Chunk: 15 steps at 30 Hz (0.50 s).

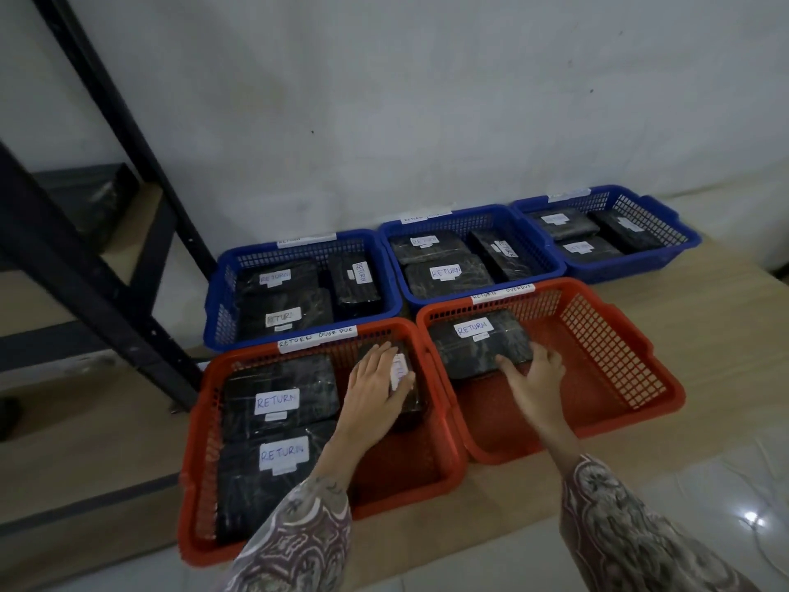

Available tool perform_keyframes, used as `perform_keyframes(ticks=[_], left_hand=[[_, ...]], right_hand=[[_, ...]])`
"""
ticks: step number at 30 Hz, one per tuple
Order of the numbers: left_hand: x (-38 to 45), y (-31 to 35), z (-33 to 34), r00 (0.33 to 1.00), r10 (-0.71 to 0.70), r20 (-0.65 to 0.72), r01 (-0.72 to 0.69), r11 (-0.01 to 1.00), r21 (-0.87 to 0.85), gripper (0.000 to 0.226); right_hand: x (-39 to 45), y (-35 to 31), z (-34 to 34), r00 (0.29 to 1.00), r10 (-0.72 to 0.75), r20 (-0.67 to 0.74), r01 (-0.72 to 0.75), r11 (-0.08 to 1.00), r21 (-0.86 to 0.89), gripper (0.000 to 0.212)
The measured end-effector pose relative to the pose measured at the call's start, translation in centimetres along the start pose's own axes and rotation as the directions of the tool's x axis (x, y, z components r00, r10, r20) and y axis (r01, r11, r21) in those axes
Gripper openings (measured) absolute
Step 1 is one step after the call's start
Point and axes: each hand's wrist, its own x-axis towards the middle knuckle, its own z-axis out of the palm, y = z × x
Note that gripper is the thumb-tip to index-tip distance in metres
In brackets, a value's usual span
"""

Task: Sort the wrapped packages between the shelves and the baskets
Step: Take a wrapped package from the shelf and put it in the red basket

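The left hand (375,380) was laid with fingers straight and slightly spread on a black wrapped package (403,380) in the left red basket (324,544). The right hand (533,378) was spread flat, its fingers touching the near edge of the lone package (478,343) in the right red basket (597,378). Three blue baskets (299,245) of packages were seen behind.

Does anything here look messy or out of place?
Mostly tidy. One oddity: the package under the left hand in the left red basket seems propped at a tilt, while its neighbours lie flat. The right red basket holds just one package.
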Motion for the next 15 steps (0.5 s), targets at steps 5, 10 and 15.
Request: perform_keyframes(ticks=[5, 10, 15], left_hand=[[-6.8, -3.3, -4.4, 0.991, -0.073, -0.112, 0.063, 0.995, -0.083, 0.048], [-16.4, -9.6, -10.9, 0.970, -0.144, -0.194, 0.120, 0.985, -0.127, 0.041], [-26.3, -18.0, -18.6, 0.896, -0.331, -0.296, 0.295, 0.942, -0.160, 0.044]], right_hand=[[-8.8, -4.5, 2.2, 0.991, -0.137, 0.004, 0.135, 0.985, 0.109, 0.049], [-18.6, -10.3, 8.4, 0.966, -0.256, 0.031, 0.244, 0.946, 0.213, 0.043], [-28.0, -16.0, 16.0, 0.924, -0.347, 0.159, 0.286, 0.905, 0.313, 0.040]])
